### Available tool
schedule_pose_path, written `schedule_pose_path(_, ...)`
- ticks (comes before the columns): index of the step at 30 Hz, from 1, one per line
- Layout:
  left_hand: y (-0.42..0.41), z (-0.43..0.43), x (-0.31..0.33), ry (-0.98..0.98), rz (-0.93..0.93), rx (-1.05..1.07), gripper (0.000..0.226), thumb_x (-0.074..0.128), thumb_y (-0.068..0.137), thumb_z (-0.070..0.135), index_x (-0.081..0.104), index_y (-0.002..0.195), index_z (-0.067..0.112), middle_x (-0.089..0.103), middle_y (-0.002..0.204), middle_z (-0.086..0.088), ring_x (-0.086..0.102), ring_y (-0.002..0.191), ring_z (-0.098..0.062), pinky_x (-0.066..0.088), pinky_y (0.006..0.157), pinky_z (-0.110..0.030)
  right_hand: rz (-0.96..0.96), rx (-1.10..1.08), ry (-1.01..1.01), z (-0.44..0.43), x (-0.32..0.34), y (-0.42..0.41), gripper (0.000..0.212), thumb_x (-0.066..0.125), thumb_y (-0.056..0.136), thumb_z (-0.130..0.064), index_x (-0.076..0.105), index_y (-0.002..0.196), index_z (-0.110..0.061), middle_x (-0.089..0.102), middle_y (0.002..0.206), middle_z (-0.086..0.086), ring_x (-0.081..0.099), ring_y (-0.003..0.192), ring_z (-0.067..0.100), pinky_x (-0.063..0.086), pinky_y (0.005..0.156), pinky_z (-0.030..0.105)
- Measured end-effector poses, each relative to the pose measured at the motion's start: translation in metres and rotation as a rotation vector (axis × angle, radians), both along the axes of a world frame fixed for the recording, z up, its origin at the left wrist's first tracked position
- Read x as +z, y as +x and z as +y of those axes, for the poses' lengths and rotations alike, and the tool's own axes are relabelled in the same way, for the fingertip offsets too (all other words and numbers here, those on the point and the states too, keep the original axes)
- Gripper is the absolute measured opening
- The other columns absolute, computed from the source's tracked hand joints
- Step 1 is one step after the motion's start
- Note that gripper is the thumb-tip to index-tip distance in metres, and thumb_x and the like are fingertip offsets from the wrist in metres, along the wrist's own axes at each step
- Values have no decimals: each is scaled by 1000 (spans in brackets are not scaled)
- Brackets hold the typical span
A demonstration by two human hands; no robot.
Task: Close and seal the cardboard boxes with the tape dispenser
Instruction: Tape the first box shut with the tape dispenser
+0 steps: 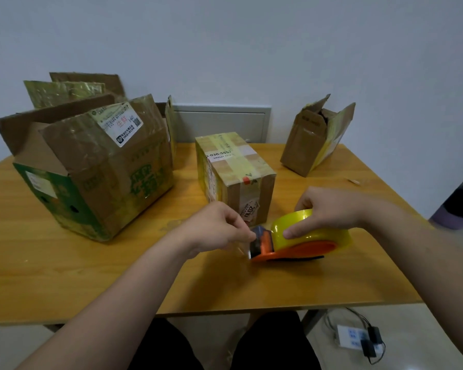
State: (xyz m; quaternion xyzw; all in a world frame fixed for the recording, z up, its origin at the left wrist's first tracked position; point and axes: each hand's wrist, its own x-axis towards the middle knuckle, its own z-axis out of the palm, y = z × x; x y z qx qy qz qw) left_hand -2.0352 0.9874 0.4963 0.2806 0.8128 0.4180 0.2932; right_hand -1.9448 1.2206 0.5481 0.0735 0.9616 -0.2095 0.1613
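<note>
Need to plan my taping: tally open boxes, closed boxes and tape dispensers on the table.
Open boxes: 2 (flaps behind the left one may be another)
Closed box: 1
Tape dispenser: 1
Total: 4

Head view: wide-angle, looking forward and down over the desk's [64, 276] near edge.
Facing: the far wall [251, 49].
Nearness: left hand [214, 228] and right hand [329, 206] close below.

a wooden table [64, 263] stands against a plain pale wall [251, 49], power strip [350, 336] on the floor
</note>
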Motion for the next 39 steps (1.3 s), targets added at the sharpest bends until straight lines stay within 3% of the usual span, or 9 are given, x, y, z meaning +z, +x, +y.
schedule_pose_path(4,6,-6,-13,168,-176,129,10,79,90,22,77,83,15,78,85,-4,73,78,-11,61,75,-29,10,-21,-69,6,-2,2,66,73,59,-86,77,77,-23,73,75,-7,69,76,14,49,61,31)
schedule_pose_path(8,12,-9,-13,262,-333,203,7,79,88,14,77,88,8,72,75,-12,68,66,-13,60,69,-27,19,-100,-186,5,1,14,78,71,53,-84,76,99,-21,73,98,-1,68,95,18,55,87,42)
schedule_pose_path(13,10,-14,4,278,-328,228,5,80,85,8,77,83,5,71,71,-12,65,60,-12,56,58,-21,-36,-152,-199,4,1,21,75,71,64,-79,60,116,-27,59,115,-8,58,102,10,51,90,32)
schedule_pose_path(18,9,-17,14,294,-330,248,4,78,85,4,76,86,1,69,68,-11,64,55,-11,55,54,-19,29,-189,-270,12,3,24,94,61,40,-87,65,111,-25,60,116,-8,57,108,14,47,100,41)
schedule_pose_path(21,8,-18,20,306,-320,263,4,78,86,4,76,88,1,70,68,-10,64,55,-10,56,53,-18,81,-180,-312,13,10,22,97,66,41,-78,66,107,-7,62,111,1,59,101,20,44,94,41)
schedule_pose_path(25,5,-19,30,353,-275,285,5,78,86,7,77,89,2,70,69,-10,64,56,-10,56,54,-19,105,-160,-315,19,22,15,86,73,41,-75,65,107,-20,64,113,3,63,103,20,50,91,41)
schedule_pose_path(31,-3,-19,39,383,-108,303,13,81,85,17,79,89,5,73,73,-10,72,68,-15,57,60,-23,90,-39,-288,38,48,8,92,76,46,-84,76,91,-4,75,92,17,72,87,34,54,91,54)
schedule_pose_path(35,-3,-10,40,370,2,310,14,80,87,22,78,89,8,77,77,-2,73,70,-12,56,61,-24,158,-56,-195,46,60,2,69,75,48,-74,76,85,-15,76,82,4,72,83,30,56,75,42)
schedule_pose_path(39,-5,-10,38,413,65,347,11,79,88,18,77,86,8,77,81,-9,74,71,-15,56,62,-26,178,-64,6,50,70,-8,74,75,43,-91,66,78,-26,70,79,-2,68,77,21,49,64,33)
